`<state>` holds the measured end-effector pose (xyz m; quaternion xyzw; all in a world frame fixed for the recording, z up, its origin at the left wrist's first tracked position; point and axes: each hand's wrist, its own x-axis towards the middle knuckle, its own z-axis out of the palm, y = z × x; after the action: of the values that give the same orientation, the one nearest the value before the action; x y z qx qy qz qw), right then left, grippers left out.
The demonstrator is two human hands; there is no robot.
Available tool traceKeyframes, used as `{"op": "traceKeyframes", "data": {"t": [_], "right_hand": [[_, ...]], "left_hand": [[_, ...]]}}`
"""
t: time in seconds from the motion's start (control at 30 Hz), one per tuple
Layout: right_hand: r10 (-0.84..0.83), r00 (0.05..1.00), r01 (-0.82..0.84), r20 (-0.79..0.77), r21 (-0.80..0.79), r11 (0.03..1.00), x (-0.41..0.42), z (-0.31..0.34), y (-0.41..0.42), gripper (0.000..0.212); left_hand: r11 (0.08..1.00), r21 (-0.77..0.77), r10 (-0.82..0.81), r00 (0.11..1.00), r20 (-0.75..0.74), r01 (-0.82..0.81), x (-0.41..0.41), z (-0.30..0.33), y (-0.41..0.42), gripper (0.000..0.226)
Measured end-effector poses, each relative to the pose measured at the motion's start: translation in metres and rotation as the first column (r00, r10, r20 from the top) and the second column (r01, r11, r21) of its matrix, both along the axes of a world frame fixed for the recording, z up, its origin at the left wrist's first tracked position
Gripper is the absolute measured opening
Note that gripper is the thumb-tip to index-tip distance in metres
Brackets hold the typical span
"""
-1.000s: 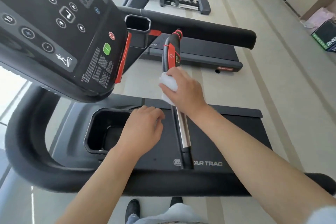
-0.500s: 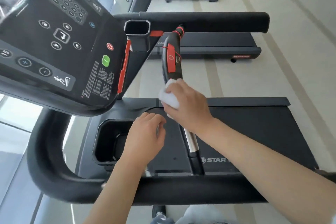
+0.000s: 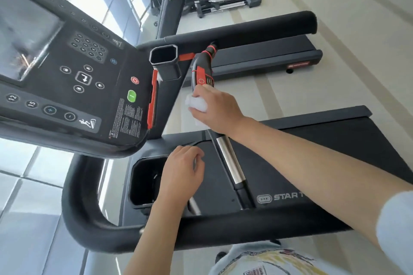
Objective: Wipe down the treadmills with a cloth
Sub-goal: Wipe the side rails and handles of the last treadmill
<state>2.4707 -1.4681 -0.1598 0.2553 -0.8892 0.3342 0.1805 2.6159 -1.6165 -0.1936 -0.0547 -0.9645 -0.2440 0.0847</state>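
Right hand [image 3: 216,109] grips a white cloth [image 3: 196,105] around the treadmill's heart-rate handle [image 3: 230,163]; left hand [image 3: 181,174], fingers loosely curled, holds nothing beside the cup holder [image 3: 143,181].

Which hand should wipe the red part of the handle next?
Probably the right hand. It already grips the white cloth around the handle bar, just below the red grip section. The left hand is lower, near the cup holder, with no cloth.
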Motion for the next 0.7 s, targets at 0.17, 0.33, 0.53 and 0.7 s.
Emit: {"op": "traceKeyframes", "data": {"t": [0.17,0.33,0.53,0.7], "right_hand": [[0.059,0.997,-0.059,-0.041,0.002,0.998,0.029,-0.013,0.019,0.028],[0.366,0.919,-0.322,-0.147,0.255,0.912,0.101,-0.046,0.068,0.022],[0.55,0.816,-0.446,-0.18,0.409,0.796,0.096,-0.051,0.083,0.021],[0.232,0.968,-0.217,-0.097,0.141,0.966,0.034,-0.02,0.041,0.029]], "left_hand": [[1.0,-0.018,0.003,1.0,-0.022,-0.003,0.003,0.002,0.002,0.014],[0.999,-0.044,0.008,0.999,-0.033,-0.009,0.004,0.003,0.003,0.014],[0.999,-0.052,-0.002,0.999,-0.042,-0.001,0.005,0.003,0.005,0.013],[0.998,-0.056,-0.014,0.997,-0.07,0.01,0.006,0.005,0.007,0.015]]}}
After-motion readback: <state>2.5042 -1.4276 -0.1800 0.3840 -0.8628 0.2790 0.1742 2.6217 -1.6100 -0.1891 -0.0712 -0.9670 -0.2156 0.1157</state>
